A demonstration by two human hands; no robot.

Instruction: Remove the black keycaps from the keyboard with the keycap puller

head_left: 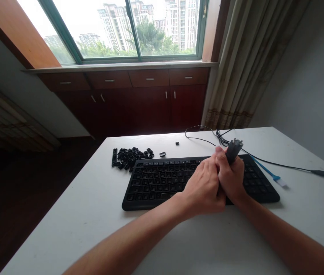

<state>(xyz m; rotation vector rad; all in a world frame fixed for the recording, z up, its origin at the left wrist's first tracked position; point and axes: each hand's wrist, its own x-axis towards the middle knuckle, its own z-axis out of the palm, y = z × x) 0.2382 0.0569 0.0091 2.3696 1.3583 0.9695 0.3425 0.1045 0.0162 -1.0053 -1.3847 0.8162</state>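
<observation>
A black keyboard (156, 183) lies flat on the white table, and many of its key positions show no keycaps. Above its right half my two hands are pressed together. My right hand (232, 177) is closed round a dark grey thing (233, 150) with a ragged, pronged upper end; its kind is unclear. Against it lies my left hand (203, 183), fingers bent and closed, and whatever is in that palm is hidden. Loose black keycaps (132, 156) form a pile behind the keyboard's left end. One separate keycap (162, 154) rests right of the pile.
A tiny black piece (177, 143) lies near the table's (73, 229) far edge. Thin black cable (221, 137) coils behind my hands and runs right to a plug (321, 173). A blue-handled brush (276, 178) with pale bristles sits right of the keyboard.
</observation>
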